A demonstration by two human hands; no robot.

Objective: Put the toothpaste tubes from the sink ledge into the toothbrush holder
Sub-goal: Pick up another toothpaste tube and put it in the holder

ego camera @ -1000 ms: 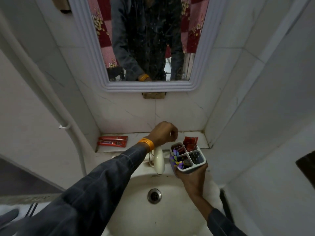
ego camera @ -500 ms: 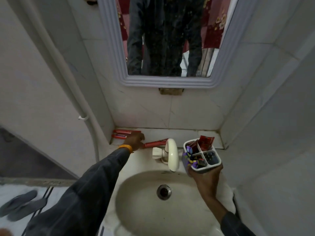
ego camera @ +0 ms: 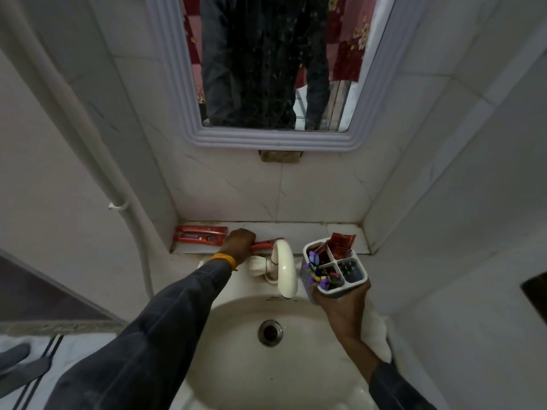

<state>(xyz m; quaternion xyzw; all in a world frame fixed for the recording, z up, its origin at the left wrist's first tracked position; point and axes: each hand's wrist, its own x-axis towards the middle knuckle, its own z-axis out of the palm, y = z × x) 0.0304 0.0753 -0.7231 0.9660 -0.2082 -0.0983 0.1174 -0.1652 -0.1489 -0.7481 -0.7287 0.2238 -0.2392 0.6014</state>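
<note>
My left hand [ego camera: 239, 243] is closed around a red toothpaste tube [ego camera: 264, 244] that lies across the sink ledge [ego camera: 302, 235] just behind the tap. Two more red tubes [ego camera: 199, 234] lie side by side at the ledge's left end, beside my hand. My right hand [ego camera: 343, 303] holds a white four-compartment toothbrush holder [ego camera: 355, 284] from below, over the basin's right side. Red toothpaste tubes [ego camera: 340, 244] stick out of its back compartments, and purple-tipped brushes [ego camera: 318, 270] fill the front left one.
A cream tap [ego camera: 284, 269] curves over the basin [ego camera: 266, 365] between my hands, with the drain [ego camera: 270, 332] below it. A mirror [ego camera: 272, 69] hangs above the ledge. A white pipe [ego camera: 88, 137] runs down the left wall. Slippers [ego camera: 17, 368] lie on the floor at left.
My left hand left the holder, crossed to the ledge's left side and closed on a tube there. The holder stayed in my right hand.
</note>
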